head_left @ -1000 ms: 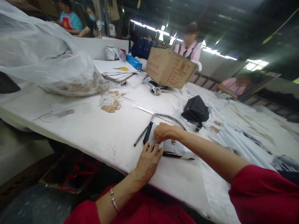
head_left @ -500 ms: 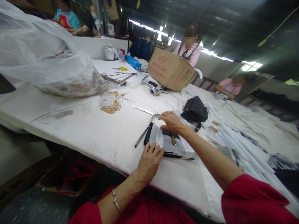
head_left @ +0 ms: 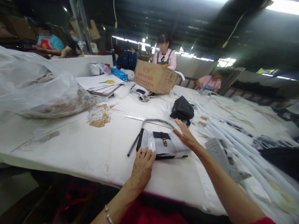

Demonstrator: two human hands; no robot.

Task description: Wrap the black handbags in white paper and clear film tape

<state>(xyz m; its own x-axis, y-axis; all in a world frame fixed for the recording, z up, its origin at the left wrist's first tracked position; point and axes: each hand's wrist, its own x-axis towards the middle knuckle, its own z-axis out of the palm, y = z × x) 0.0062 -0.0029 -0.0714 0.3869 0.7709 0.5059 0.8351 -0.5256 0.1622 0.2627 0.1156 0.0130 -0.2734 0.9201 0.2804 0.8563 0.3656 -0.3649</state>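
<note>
Right hand [head_left: 185,134] shifted rightward, bag [head_left: 159,147] partly hidden

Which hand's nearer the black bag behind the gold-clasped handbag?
Right. The right hand is just short of the black bag, contact unclear; the left hand is farther off, at the near edge of the gold-clasped handbag.

Carton [head_left: 151,76]: red Chinese characters, two lines under a round logo, smaller red print on the right-hand face, too blurred to read. Grey packet [head_left: 215,152] at right: dark pen strokes, can't make out.
</note>
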